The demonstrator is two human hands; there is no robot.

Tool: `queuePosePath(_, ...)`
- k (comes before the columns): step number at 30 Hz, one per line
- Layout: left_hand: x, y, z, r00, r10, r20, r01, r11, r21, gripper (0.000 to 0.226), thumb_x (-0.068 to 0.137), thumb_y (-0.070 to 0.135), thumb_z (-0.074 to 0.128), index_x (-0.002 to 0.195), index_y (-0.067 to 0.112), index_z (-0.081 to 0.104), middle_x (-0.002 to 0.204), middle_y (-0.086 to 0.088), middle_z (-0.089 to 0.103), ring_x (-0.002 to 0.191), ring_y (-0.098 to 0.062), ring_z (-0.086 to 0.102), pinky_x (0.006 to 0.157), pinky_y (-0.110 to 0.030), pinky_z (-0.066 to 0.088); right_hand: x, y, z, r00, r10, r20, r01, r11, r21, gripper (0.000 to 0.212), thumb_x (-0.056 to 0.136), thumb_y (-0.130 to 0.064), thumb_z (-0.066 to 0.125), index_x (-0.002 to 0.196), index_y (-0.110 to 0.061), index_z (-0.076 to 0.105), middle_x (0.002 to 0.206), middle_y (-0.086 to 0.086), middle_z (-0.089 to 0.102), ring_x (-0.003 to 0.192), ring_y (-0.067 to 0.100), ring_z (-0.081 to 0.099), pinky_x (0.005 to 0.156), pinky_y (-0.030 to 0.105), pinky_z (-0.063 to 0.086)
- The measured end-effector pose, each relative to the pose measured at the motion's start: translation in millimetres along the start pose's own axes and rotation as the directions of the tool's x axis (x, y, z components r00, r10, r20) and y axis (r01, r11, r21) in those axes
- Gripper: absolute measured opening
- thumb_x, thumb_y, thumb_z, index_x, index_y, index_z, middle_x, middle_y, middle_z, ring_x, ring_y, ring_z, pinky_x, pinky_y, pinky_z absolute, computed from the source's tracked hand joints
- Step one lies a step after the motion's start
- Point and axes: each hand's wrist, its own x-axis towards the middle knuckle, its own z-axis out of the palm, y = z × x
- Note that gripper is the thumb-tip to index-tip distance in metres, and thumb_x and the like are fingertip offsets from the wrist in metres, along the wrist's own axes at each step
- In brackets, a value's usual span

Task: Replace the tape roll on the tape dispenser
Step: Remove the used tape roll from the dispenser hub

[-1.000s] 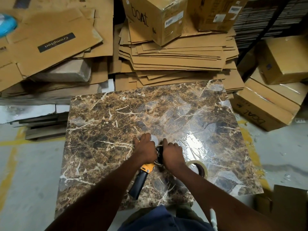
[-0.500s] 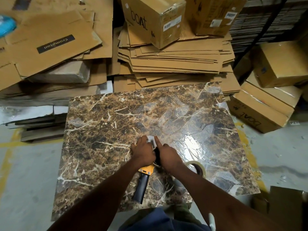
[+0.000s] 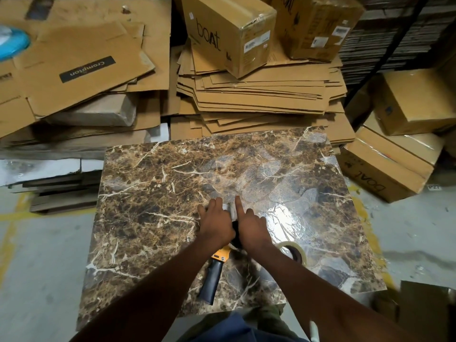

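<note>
A tape dispenser (image 3: 214,274) with a yellow body and black handle lies on the brown marble tabletop (image 3: 153,201), handle pointing toward me. My left hand (image 3: 217,223) covers its head and grips it. My right hand (image 3: 249,225) rests against the head from the right, index finger stretched forward over a pale strip of tape (image 3: 228,208) between the two hands. The dispenser's head is mostly hidden under both hands. A roll of clear tape (image 3: 294,250) lies flat on the tabletop just right of my right wrist, partly covered by my forearm.
Stacks of flattened cardboard (image 3: 259,95) and sealed boxes (image 3: 229,30) stand behind the table. More boxes (image 3: 394,154) sit on the floor to the right. Grey concrete floor (image 3: 37,267) with yellow lines lies to the left.
Both hands have slid forward along the dispenser's head. My right index finger, curled a second ago, now points straight ahead over the tape strip. The clear roll has not moved.
</note>
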Motion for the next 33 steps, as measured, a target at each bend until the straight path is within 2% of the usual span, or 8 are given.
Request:
queuePosePath(5,-6.7,2.2,0.5,0.999,0.05,-0.009,-0.049,0.996,0.072,0.047,0.083,0.044,0.069,0.124,0.02,0.072,0.149,-0.007,0.048,0.147,-0.028,0.035,0.121,-0.061,0.019,-2.4,-2.8,-3.2,0.999,-0.022,-0.045,0.02,0.999,-0.039,0.116,0.082,-0.032,0.074,0.159,-0.022,-0.012,0.125,0.019,0.053,0.091,0.034,0.065,0.086,0.047,0.047)
queuePosePath(10,-11.1,-2.9,-7.0,0.994,0.106,0.001,-0.106,0.993,0.047,0.044,0.089,0.041,0.066,0.129,0.023,0.07,0.155,-0.009,0.042,0.152,-0.03,0.029,0.125,-0.064,0.013,-6.4,0.9,-9.4,1.0,0.017,-0.021,-0.016,0.999,0.034,0.114,0.083,-0.033,0.073,0.16,-0.023,-0.01,0.133,0.02,0.044,0.089,0.037,0.063,0.078,0.044,0.048)
queuePosePath(13,-12.6,-4.1,-11.6,0.994,0.106,-0.004,-0.106,0.994,0.0,0.044,0.09,0.037,0.067,0.131,0.021,0.066,0.148,-0.008,0.048,0.145,-0.029,0.04,0.123,-0.057,0.02,-4.5,2.4,-13.5,1.0,0.009,0.001,-0.009,0.999,0.044,0.107,0.086,-0.03,0.071,0.16,-0.023,-0.006,0.138,0.021,0.04,0.089,0.039,0.065,0.071,0.041,0.045)
queuePosePath(18,-12.9,-1.5,-16.4,0.993,0.114,-0.026,-0.115,0.992,-0.049,0.04,0.092,0.036,0.065,0.129,0.021,0.064,0.142,-0.007,0.053,0.139,-0.029,0.046,0.123,-0.054,0.024,-3.4,3.7,-19.0,0.999,0.007,0.035,-0.009,0.998,0.056,0.104,0.085,-0.025,0.07,0.161,-0.021,-0.001,0.14,0.02,0.038,0.095,0.039,0.064,0.077,0.044,0.049)
queuePosePath(22,-9.0,-9.0,-25.1,0.993,0.12,-0.003,-0.12,0.984,-0.134,0.043,0.095,0.041,0.059,0.127,0.015,0.071,0.163,-0.012,0.042,0.15,-0.03,0.039,0.125,-0.051,0.021,-1.3,13.9,-23.0,0.998,-0.028,-0.049,0.032,0.996,0.087,0.086,0.095,-0.023,0.059,0.161,-0.018,0.004,0.134,0.017,0.043,0.08,0.033,0.061,0.063,0.037,0.045)
queuePosePath(26,-5.1,-13.5,-44.0,0.983,0.18,-0.023,-0.18,0.947,-0.265,0.045,0.091,0.036,0.061,0.128,0.013,0.071,0.169,-0.011,0.038,0.146,-0.035,0.048,0.121,-0.043,0.038,2.7,28.1,-32.2,0.987,-0.074,-0.142,0.123,0.919,0.374,0.075,0.099,-0.029,0.059,0.161,-0.022,0.016,0.135,0.008,0.043,0.086,0.029,0.061,0.064,0.038,0.049)
queuePosePath(29,1.2,-8.6,-56.8,0.975,0.212,-0.063,-0.221,0.918,-0.329,0.053,0.086,0.034,0.063,0.137,0.019,0.067,0.168,-0.007,0.04,0.142,-0.033,0.054,0.115,-0.039,0.046,6.5,40.1,-39.6,0.984,-0.081,-0.159,0.145,0.883,0.446,0.071,0.097,-0.033,0.06,0.158,-0.029,0.024,0.13,0.0,0.044,0.082,0.02,0.058,0.071,0.037,0.05)
queuePosePath(33,18.6,-0.5,-64.0,0.96,0.251,-0.123,-0.276,0.92,-0.279,0.048,0.092,0.034,0.066,0.139,0.022,0.064,0.15,-0.001,0.054,0.126,-0.028,0.062,0.1,-0.041,0.053,12.8,55.8,-45.8,0.972,-0.113,-0.206,0.207,0.824,0.527,0.036,0.097,-0.034,0.061,0.133,-0.033,0.058,0.113,-0.005,0.054,0.08,0.005,0.053,0.079,0.032,0.044)
